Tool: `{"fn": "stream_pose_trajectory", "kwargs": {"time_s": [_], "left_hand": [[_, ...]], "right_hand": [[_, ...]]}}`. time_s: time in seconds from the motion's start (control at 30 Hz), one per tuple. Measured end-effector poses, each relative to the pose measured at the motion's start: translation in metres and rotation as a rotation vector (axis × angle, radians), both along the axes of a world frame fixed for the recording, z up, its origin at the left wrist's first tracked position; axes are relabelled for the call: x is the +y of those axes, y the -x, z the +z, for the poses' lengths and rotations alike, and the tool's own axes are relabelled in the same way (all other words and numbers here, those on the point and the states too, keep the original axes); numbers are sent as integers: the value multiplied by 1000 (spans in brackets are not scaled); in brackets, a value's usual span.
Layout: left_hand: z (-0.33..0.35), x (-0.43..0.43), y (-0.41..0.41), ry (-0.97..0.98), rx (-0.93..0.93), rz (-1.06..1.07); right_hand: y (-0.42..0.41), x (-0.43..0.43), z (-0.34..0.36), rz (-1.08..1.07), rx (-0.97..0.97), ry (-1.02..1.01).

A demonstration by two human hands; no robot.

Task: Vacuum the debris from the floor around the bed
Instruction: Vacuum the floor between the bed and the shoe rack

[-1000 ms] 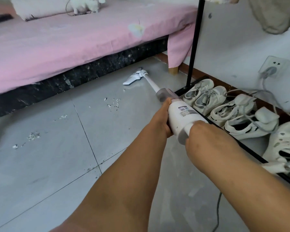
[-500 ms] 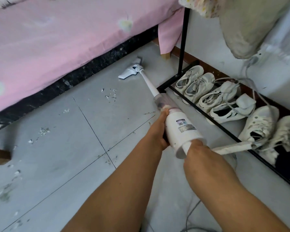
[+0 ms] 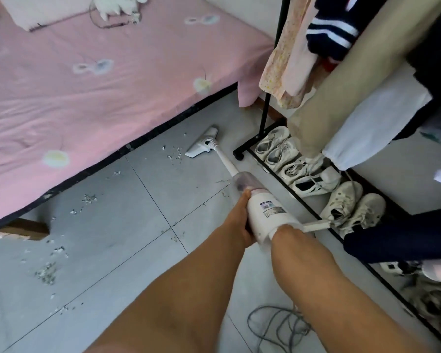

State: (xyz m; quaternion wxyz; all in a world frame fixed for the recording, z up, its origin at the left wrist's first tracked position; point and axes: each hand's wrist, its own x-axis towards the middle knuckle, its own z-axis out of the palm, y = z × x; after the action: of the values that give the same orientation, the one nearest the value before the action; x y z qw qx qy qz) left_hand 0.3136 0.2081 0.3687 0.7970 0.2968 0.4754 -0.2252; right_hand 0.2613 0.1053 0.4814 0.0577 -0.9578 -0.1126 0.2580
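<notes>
A white stick vacuum [image 3: 267, 215] slants from my hands down to the grey tiled floor. Its flat nozzle [image 3: 201, 145] rests on the tiles beside the bed's dark base, just right of a scatter of small debris [image 3: 175, 154]. My left hand [image 3: 242, 220] grips the underside of the vacuum's body. My right hand [image 3: 288, 236] wraps the rear handle, its fingers hidden behind the body. More debris patches [image 3: 46, 272] lie along the bed edge to the left. The bed [image 3: 87, 85] has a pink sheet.
A black clothes rack [image 3: 266, 108] with hanging garments stands at the right, with several white sneakers [image 3: 308, 171] lined on its bottom rail. A grey power cord [image 3: 275, 324] loops on the floor near my arms. A wooden bed leg [image 3: 28, 229] shows at left.
The view has risen and pulled back, showing more of the bed top and hanging clothes. The nozzle has shifted a little along the bed edge, staying near the debris scatter. Both hands keep their grip.
</notes>
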Motion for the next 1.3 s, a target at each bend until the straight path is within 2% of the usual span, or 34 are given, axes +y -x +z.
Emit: {"fn": "stream_pose_trajectory", "kwargs": {"time_s": [0.1,0.3,0.5,0.87,1.3], "left_hand": [[30,5,9,26,3,14],[58,19,15,66,77,-13],[58,34,3,91,68,-16],[51,76,-35,255,-9,285],[51,125,-37,267,-69,373]], "right_hand": [[-1,6,26,24,21,89],[8,15,58,94,-45,73],[-8,30,73,158,-13,102],[-61,86,89,313,-55,160],[-71,138,96,390,-35,159]]}}
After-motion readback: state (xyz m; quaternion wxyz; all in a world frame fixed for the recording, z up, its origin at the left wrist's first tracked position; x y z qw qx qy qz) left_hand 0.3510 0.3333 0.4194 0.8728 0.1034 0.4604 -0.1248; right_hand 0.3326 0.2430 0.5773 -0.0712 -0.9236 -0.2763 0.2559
